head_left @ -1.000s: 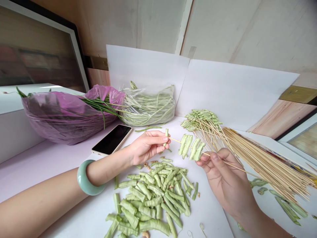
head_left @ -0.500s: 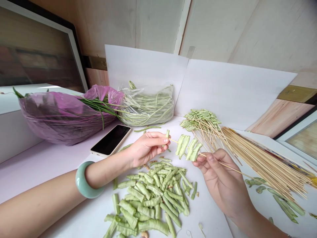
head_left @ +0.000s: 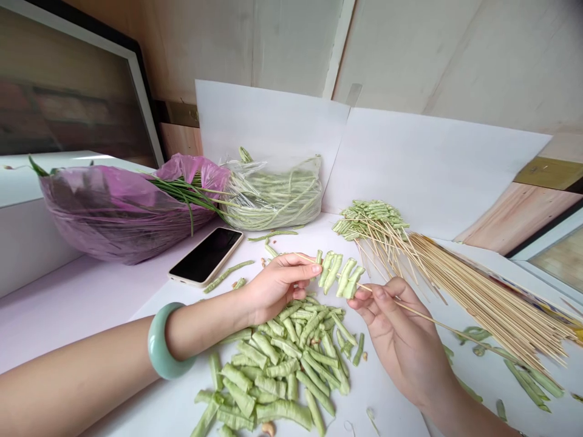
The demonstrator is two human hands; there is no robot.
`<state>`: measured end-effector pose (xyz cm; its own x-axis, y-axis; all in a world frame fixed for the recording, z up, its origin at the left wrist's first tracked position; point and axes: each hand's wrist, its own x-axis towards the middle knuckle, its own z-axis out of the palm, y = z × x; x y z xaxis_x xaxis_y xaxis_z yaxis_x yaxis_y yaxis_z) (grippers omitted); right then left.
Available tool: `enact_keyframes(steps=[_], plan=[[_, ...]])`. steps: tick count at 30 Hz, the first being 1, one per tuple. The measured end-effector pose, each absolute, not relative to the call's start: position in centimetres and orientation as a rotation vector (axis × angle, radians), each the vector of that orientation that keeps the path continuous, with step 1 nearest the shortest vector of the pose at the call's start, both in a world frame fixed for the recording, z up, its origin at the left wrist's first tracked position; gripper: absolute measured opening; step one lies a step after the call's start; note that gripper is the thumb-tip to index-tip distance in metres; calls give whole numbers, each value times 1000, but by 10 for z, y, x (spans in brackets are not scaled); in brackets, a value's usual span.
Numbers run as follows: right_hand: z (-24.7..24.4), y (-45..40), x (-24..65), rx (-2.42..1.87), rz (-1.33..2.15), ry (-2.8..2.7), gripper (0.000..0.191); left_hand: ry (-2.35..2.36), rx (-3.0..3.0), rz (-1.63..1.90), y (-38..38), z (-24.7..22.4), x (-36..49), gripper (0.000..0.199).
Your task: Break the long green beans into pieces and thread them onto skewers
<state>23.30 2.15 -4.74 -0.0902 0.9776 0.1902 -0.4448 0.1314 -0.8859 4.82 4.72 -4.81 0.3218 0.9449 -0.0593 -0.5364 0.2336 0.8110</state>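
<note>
My right hand (head_left: 401,340) is closed around a thin bamboo skewer (head_left: 423,314), held at a slant above the table. Several cut green bean pieces (head_left: 339,274) are threaded crosswise on it, just beyond my right fingertips. With thumb and fingers pinched, my left hand (head_left: 282,282) grips a short bean piece (head_left: 318,257) on the skewer near its tip, close beside the others. The tip pokes out behind my left thumb. Below both hands lies a loose pile of cut green beans (head_left: 282,364).
Filled bean skewers (head_left: 371,215) are stacked at the back, beside a bundle of bare bamboo skewers (head_left: 492,291). A phone (head_left: 207,256) lies left, before a purple bag (head_left: 118,212) and a clear bag of long beans (head_left: 277,194). Bean scraps (head_left: 523,379) lie at right.
My left hand has moved right along the skewer, bringing the short bean piece from the tip up near the other pieces. The right hand and threaded beans have shifted slightly left.
</note>
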Motion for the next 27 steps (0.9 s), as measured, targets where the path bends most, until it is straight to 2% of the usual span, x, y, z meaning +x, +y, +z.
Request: enact_keyframes(steps=[8, 14, 20, 27], plan=[[-48, 22, 231, -690, 1357, -1038, 21, 678, 813, 1078, 47, -46, 48, 28], [-38, 27, 240, -689, 1283, -1070, 17, 845, 1103, 1003, 55, -40, 38, 32], [-26, 34, 247, -672, 1169, -1043, 15, 1054, 1990, 500, 64, -31, 17, 23], [-28, 34, 246, -695, 1197, -1032, 17, 1054, 2394, 223, 49, -18, 21, 23]])
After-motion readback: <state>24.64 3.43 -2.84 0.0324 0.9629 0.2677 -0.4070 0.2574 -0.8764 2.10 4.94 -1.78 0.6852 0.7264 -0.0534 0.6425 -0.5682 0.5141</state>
